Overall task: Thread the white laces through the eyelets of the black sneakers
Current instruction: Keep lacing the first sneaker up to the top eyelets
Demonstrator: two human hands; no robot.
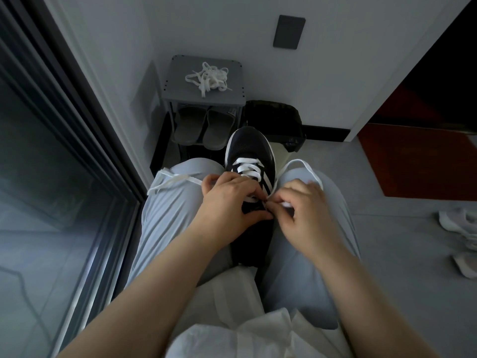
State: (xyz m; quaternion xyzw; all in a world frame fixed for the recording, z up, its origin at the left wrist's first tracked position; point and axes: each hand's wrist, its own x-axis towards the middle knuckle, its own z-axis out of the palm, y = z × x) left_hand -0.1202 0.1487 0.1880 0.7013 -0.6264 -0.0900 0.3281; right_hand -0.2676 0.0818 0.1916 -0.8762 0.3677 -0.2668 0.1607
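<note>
A black sneaker point(247, 148) with white side stripes stands between my knees, toe pointing away. A white lace point(246, 167) crosses its lower eyelets in a few rows. My left hand point(229, 202) grips the shoe's upper left side and tongue, thumb near the throat. My right hand point(302, 210) pinches the lace end at an upper eyelet on the shoe's right side. One loose lace end point(175, 180) trails over my left thigh; the other loops over my right thigh point(309, 169). A second bundled white lace point(209, 78) lies on the grey stool.
A grey stool point(178, 71) stands against the wall with grey slippers point(200, 129) beneath it. A black bin point(278, 120) sits to its right. Pale shoes point(459, 223) lie on the floor at the right. A dark glass door frame point(77, 130) runs along the left.
</note>
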